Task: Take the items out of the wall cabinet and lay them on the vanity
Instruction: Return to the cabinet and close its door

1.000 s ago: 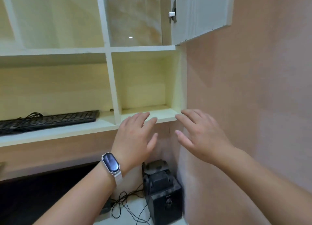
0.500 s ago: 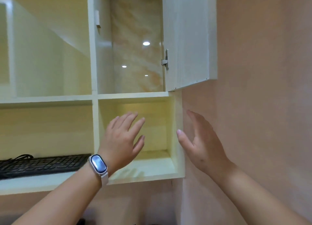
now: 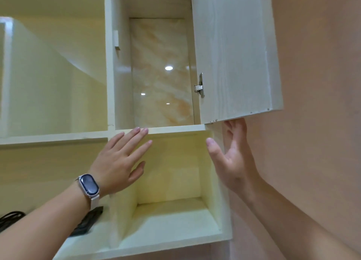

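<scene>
A pale wall cabinet (image 3: 111, 68) fills the view, its white door (image 3: 232, 52) swung open to the right. The upper right compartment shows only a marble-patterned back panel (image 3: 160, 72); I see no items in it. My left hand (image 3: 121, 160), a watch on its wrist, is raised with fingers spread, fingertips at the shelf edge (image 3: 175, 128) below that compartment. My right hand (image 3: 232, 158) is open, palm turned left, fingertips just under the door's bottom edge. Neither hand holds anything.
The square cubby (image 3: 175, 201) below the shelf holds nothing visible. A black keyboard (image 3: 86, 222) with a cable (image 3: 9, 218) lies on the lower left shelf. A pinkish wall (image 3: 316, 123) stands close on the right. The left compartment (image 3: 52, 74) is open.
The view has tilted upward from the lower shelf and floor to the upper compartment. Both hands rose from the bottom shelf edge to the upper shelf and the door's bottom edge.
</scene>
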A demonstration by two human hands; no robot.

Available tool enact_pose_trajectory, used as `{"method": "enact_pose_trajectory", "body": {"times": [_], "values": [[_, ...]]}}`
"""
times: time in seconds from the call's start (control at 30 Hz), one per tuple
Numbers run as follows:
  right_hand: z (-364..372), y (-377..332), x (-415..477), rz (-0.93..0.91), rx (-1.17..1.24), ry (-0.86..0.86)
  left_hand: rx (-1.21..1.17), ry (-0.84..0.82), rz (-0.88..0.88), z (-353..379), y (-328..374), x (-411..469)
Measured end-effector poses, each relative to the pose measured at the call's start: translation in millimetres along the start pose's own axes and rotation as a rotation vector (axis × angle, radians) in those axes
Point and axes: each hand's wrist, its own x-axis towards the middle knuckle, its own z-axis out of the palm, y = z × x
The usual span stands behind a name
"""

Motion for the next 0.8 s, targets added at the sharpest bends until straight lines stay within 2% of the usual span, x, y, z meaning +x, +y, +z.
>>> {"method": "enact_pose_trajectory", "body": {"times": [0.23,0.33,0.47,0.8], "values": [[19.7,10.5,7.0,-0.074,-0.032,-0.012,-0.085,0.112,0.017,7.4,-3.9,-3.5],[34.5,14.5,5.1,-0.048,-0.204,-0.047,-0.123,0.153,0.018,8.5,-4.5,-4.5],[59.5,12.3,5.5,-0.185,-0.436,-0.085,-0.183,0.198,0.000,10.7,-3.5,-7.1],[76.2,30.1,13.1,-0.261,-0.678,-0.061,-0.215,0.243,-0.015,10.7,-0.4,-6.1]]}}
